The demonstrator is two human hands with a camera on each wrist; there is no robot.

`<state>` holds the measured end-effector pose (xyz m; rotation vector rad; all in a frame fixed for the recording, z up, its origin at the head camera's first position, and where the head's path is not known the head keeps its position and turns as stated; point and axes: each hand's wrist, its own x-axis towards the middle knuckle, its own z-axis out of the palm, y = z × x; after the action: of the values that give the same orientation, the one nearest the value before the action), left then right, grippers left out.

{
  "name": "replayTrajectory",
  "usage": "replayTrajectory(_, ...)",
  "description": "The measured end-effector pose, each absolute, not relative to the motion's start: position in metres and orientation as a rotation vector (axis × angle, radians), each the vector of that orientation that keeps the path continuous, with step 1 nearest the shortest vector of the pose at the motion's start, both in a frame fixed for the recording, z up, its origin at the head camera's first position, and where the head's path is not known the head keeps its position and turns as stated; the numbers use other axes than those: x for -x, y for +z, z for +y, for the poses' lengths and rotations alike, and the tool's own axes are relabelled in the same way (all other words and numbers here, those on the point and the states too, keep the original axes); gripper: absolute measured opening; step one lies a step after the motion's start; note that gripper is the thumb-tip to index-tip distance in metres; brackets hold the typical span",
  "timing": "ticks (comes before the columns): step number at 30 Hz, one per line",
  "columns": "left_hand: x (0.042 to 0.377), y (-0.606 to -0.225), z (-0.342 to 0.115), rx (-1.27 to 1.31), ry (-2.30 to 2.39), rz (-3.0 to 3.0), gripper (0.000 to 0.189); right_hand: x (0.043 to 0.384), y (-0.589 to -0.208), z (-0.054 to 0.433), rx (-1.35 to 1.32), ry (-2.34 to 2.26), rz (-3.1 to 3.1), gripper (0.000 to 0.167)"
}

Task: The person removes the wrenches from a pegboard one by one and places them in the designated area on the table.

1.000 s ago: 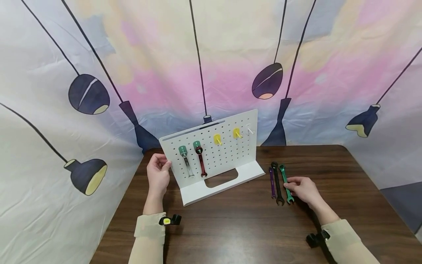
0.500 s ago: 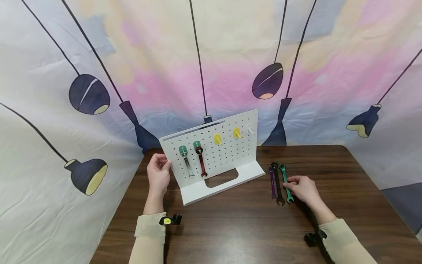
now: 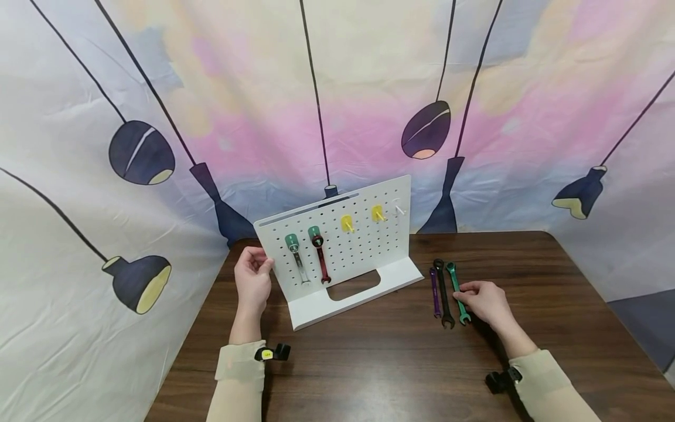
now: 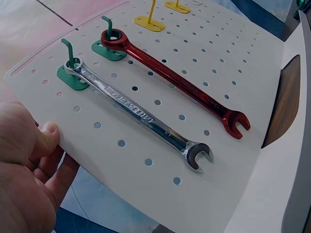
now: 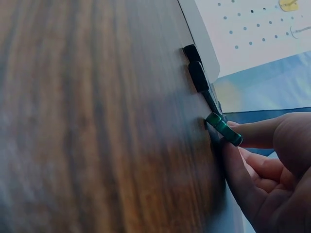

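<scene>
My left hand (image 3: 253, 278) holds the left edge of a white pegboard stand (image 3: 364, 258), thumb in front and fingers behind. On green hooks near that hand hang a silver combination wrench (image 4: 131, 108) and a red one (image 4: 175, 80), open ends down. At the right, my right hand (image 3: 485, 302) pinches a green wrench (image 3: 456, 281) between thumb and fingers. In the right wrist view the green wrench (image 5: 223, 129) appears end-on, low at the tabletop. Just left of it lie a black wrench (image 3: 443, 296) and a shorter purple wrench (image 3: 435, 293).
Two yellow hooks (image 3: 347, 223) and a white hook (image 3: 399, 207) on the board's right half carry nothing. The stand's foot has a cut-out slot. Behind the brown wooden table (image 3: 358, 363) hangs a cloth backdrop (image 3: 253, 117) printed with lamps.
My right wrist has shifted very slightly to the left, its fingers still at the green wrench. The left hand, the board and the wrenches stay where they were.
</scene>
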<state>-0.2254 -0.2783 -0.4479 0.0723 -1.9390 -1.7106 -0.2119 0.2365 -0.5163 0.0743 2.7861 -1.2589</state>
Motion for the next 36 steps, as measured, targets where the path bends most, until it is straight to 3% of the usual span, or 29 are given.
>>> replayTrajectory(36, 0.226, -0.449, -0.277, -0.05, -1.719, -1.898, 0.018, 0.208, -0.513, 0.223, -0.076, -1.152, 2.87, 0.036)
